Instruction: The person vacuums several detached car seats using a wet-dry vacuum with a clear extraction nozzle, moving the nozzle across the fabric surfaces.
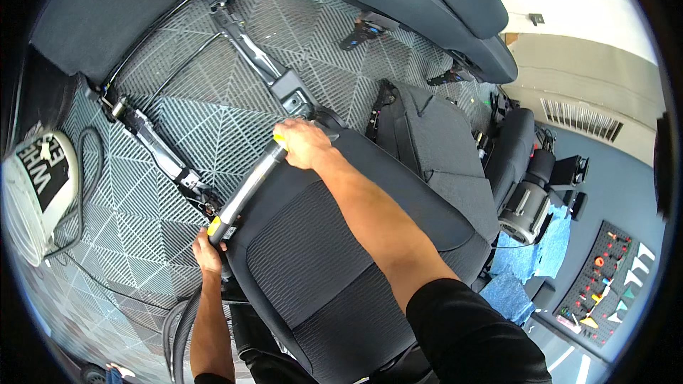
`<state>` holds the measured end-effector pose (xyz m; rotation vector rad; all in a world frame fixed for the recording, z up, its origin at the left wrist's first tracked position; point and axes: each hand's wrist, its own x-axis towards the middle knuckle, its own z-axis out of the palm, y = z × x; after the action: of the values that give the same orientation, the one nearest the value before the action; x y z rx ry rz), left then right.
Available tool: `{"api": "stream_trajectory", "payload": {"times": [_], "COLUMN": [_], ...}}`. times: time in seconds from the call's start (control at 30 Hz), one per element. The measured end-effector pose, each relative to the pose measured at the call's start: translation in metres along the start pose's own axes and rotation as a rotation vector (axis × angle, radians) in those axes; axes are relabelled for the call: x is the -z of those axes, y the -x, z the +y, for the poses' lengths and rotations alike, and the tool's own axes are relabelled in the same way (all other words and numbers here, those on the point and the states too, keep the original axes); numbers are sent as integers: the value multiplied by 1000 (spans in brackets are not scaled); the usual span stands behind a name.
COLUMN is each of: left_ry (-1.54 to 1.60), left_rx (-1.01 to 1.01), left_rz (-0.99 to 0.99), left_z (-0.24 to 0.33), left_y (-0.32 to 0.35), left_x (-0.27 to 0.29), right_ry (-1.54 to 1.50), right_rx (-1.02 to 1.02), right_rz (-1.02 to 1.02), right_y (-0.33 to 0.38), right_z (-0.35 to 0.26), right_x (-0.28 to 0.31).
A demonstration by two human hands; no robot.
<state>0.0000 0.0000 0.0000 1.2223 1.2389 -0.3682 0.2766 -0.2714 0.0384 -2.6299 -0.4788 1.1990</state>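
Spanning one edge of the black car seat (324,259), the chrome vacuum wand (252,181) sits clamped in both grips, the right hand (306,144) curled at its upper collar (279,141) and the left hand (207,253) at its lower collar (213,226). It likely handles light, stiff and slick, the yellow collars looking the surest hold; the seat pairs ribbed fabric with smoother panels, over ridged floor tiles (186,135).

Right forearm (373,217) extends diagonally from the lower right to the centre, right hand (304,145) curled in a grip; left forearm (212,327) rises near-vertical at lower left, left hand (207,252) likewise curled.
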Motion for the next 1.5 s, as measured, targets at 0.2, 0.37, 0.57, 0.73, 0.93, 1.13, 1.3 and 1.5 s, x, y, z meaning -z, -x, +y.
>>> {"api": "stream_trajectory", "payload": {"times": [0.2,0.37,0.57,0.73,0.93,1.13,1.3,1.5], "left_ry": [-122,-153,-704,-1001,-957,-943,-965,-935], "left_rx": [-131,-171,-285,-134,-263,-189,-215,-214], "left_rz": [-40,-34,-370,-317,-277,-307,-318,-330], "left_z": [-5,0,54,95,78,70,66,54], "left_y": [6,5,8,23,22,20,20,26], "left_x": [-23,-18,-40,-74,-64,-66,-54,-27], "right_ry": [-39,-35,-44,-30,-74,-107,-134,-105], "right_rx": [-39,-51,6,-106,-121,-111,-133,-131], "right_rz": [-3,-85,3,-49,14,61,46,40], "right_y": [20,16,10,13,18,23,23,30], "right_z": [27,32,55,41,35,42,32,9], "right_x": [-2,4,4,8,-5,-23,-32,-49]}}
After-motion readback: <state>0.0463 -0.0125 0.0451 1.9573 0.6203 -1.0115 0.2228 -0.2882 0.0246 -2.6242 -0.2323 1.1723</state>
